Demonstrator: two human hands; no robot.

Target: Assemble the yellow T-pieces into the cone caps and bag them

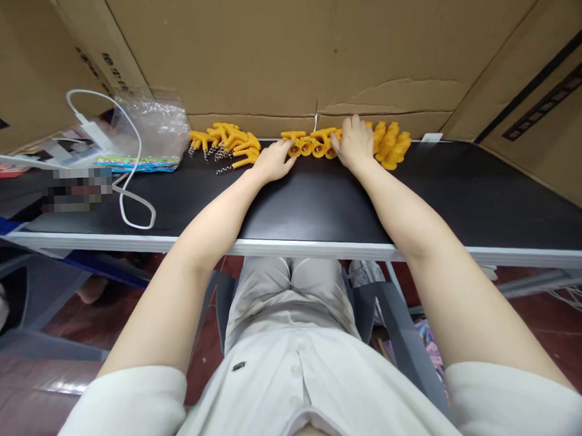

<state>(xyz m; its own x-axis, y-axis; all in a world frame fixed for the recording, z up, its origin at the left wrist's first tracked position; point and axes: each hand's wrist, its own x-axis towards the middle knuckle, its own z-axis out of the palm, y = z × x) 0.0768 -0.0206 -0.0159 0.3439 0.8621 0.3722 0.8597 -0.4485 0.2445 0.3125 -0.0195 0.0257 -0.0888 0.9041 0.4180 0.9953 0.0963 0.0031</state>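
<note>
A short row of yellow corkscrews (318, 150) lies on the black tabletop against the cardboard, round open ends facing me and T-handles behind. My left hand (272, 161) rests at the row's left end, thumb and fingers apart, touching the outermost one. At the other end lies my right hand (356, 141), fingers stretched forward and thumb beside the row; what is under its palm is hidden. Left of my left hand is a loose pile of yellow handles with metal spirals (228, 140). Just right of my right hand, several yellow hollow-looking bodies (392, 144) lie side by side.
Tall cardboard (266, 53) walls in the back and sides. On the left are a clear plastic bag (152, 130), a white cable (139, 166) and a blurred-out object (75, 189). A metal rail (311, 246) edges the table in front of my lap.
</note>
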